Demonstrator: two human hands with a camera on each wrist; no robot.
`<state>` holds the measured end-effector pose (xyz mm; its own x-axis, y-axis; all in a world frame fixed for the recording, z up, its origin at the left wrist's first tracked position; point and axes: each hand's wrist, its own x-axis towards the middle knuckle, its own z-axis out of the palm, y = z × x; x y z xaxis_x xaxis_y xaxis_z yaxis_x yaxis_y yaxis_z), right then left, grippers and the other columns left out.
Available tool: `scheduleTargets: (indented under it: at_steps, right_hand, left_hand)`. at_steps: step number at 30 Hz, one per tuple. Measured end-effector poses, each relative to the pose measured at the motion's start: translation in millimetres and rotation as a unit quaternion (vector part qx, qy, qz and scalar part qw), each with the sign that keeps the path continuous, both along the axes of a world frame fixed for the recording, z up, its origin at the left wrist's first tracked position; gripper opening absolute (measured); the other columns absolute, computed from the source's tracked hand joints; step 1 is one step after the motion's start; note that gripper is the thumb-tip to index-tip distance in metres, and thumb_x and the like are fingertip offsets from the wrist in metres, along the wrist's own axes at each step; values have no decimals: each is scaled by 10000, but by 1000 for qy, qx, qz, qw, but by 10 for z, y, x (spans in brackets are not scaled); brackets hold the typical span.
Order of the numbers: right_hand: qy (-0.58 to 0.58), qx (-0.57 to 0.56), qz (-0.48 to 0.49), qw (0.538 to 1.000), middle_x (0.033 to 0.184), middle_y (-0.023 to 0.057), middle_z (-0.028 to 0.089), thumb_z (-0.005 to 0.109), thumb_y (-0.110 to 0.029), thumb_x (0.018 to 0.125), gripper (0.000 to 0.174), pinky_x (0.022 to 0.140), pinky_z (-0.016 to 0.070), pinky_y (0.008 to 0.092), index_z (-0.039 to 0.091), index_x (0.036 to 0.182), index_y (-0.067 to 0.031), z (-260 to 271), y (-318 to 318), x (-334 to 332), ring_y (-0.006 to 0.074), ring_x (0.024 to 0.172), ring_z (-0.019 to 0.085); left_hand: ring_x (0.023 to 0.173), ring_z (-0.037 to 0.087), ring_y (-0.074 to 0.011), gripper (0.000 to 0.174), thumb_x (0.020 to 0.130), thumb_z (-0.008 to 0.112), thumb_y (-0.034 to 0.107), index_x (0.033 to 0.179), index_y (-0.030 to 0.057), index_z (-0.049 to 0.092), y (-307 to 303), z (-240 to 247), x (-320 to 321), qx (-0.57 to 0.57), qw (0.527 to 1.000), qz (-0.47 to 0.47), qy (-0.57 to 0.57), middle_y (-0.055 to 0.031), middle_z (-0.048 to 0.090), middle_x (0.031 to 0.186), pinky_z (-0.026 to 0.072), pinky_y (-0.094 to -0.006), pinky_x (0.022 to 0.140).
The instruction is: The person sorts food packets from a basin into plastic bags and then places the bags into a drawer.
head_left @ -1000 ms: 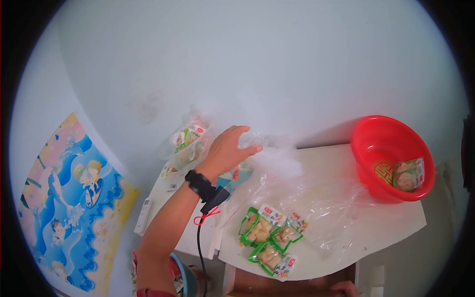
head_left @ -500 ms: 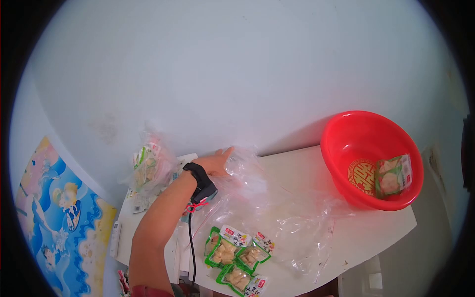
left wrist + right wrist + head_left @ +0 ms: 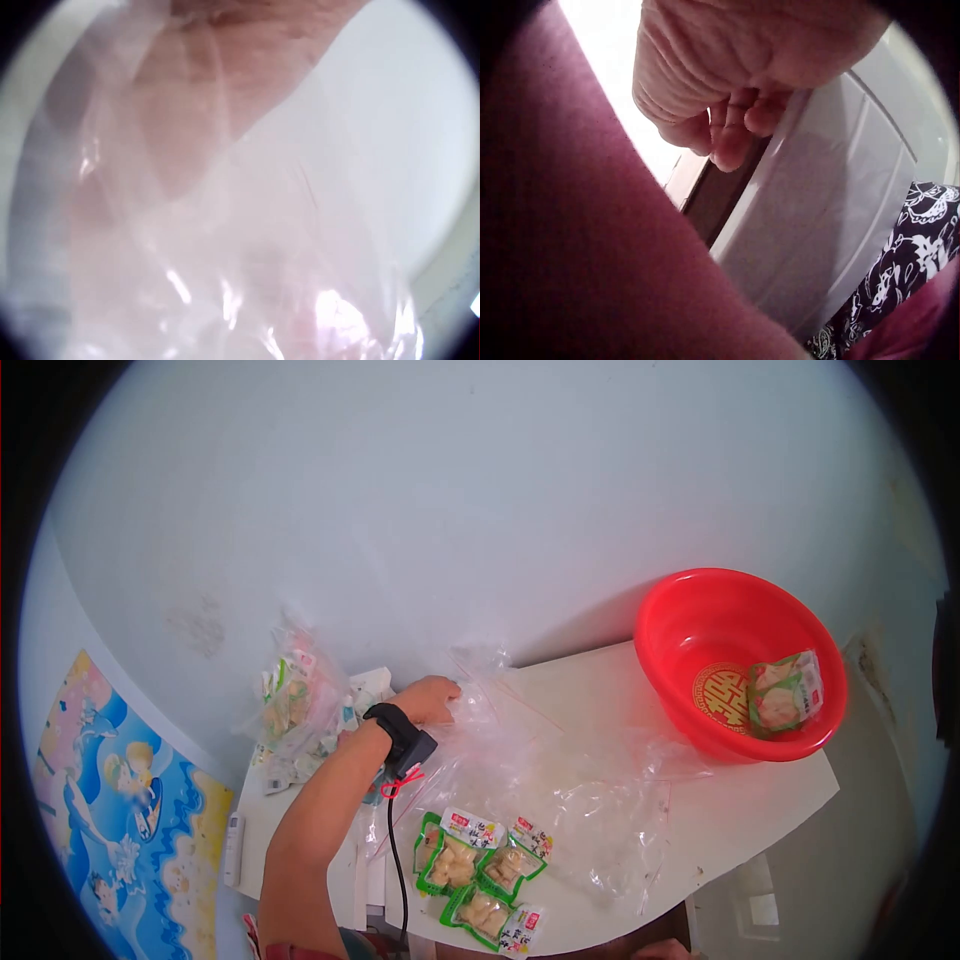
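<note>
My left hand has its fingers curled round the edge of a clear plastic bag near the back of the white table. Crumpled film covers part of that hand in the left wrist view. Several green-edged food packets lie in front of the bag. Low at the table's front edge is my right hand; seen from the right wrist, this hand hangs with loosely bent fingers over a drawer, holding nothing visible.
A red basin with one food packet inside stands at the right. At the left are a filled clear bag and a white remote. A wall borders the table's back.
The left hand has come down from its raised, spread pose, and its fingers have curled at the clear bag. The head view has shifted, and less of the drawer shows.
</note>
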<state>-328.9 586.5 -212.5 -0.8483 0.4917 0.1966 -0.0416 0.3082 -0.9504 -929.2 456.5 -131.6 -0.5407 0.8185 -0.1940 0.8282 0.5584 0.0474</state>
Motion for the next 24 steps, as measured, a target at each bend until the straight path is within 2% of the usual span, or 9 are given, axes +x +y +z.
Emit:
scheduleTargets:
  at_steps: [5, 7, 10, 13, 16, 19, 20, 22, 24]
  right_hand:
    - [40, 28, -1, 999, 972, 98, 630, 693, 10, 947, 139, 649, 451, 298, 660, 1080, -13, -19, -3, 7, 181, 772, 565]
    - [41, 33, 1, 999, 969, 98, 632, 691, 8, 948, 130, 650, 451, 300, 659, 1072, -12, -20, 0, 21, 181, 770, 565]
    - [46, 26, 4, 999, 962, 97, 632, 687, 0, 953, 112, 648, 447, 300, 658, 1061, -11, -46, -17, 48, 183, 765, 563]
    - [73, 33, 5, 997, 954, 96, 632, 680, -13, 963, 94, 643, 442, 300, 659, 1054, -13, -54, -21, 38, 184, 761, 562]
    - [67, 29, 14, 997, 961, 94, 638, 686, -36, 968, 92, 662, 459, 301, 663, 1056, -22, -97, -6, 57, 194, 783, 582]
    - [25, 28, 8, 999, 948, 82, 660, 655, 4, 935, 79, 673, 491, 288, 678, 1004, -26, -137, 14, 130, 174, 788, 622]
    - [12, 31, 11, 999, 939, 76, 669, 638, 29, 918, 94, 673, 502, 282, 685, 977, -26, -147, 27, 127, 161, 785, 637]
    - [6, 3, -4, 1000, 905, 77, 666, 679, 11, 905, 87, 673, 498, 288, 691, 982, -29, -181, -22, 146, 166, 786, 636]
    - [19, 2, -18, 1000, 898, 71, 670, 690, -3, 907, 80, 682, 501, 287, 693, 982, -31, -171, -4, 104, 160, 788, 638]
  left_hand:
    - [998, 705, -354, 440, 688, 843, 335, 1011, 49, 755, -88, 193, 85, 194, 981, 7, -23, -152, 752, 1056, 549, -411, 909]
    - [978, 708, -337, 373, 757, 819, 296, 1019, 39, 753, -50, 726, 563, 224, 971, -8, -80, -140, 754, 1036, 554, -410, 916]
    - [943, 701, -305, 278, 832, 778, 259, 1030, 67, 750, -169, 846, 554, 320, 939, -122, 11, -121, 751, 1007, 559, -401, 907]
    - [917, 694, -299, 276, 843, 766, 282, 1053, 103, 746, -169, 1136, 736, 245, 910, -180, 283, -109, 746, 964, 559, -394, 892]
    - [910, 684, -305, 230, 874, 726, 265, 1059, 129, 750, -218, 1459, 1051, 192, 860, -223, 416, -110, 732, 951, 557, -405, 882]
    - [906, 698, -238, 209, 930, 683, 243, 1054, 96, 764, -313, 1595, 1183, 245, 892, -211, 317, -85, 741, 959, 557, -387, 870]
    - [927, 693, -210, 219, 934, 689, 200, 1117, 88, 737, -347, 1593, 1268, 330, 918, -153, 162, -64, 738, 981, 553, -370, 849]
    - [968, 684, -156, 301, 944, 699, 113, 1242, 72, 683, -367, 1586, 1482, 464, 872, -18, -157, -23, 732, 1024, 546, -336, 806]
    - [900, 675, -122, 222, 945, 710, 105, 1159, 47, 726, -325, 1556, 1764, 535, 817, 27, -214, -15, 735, 1018, 551, -307, 773]
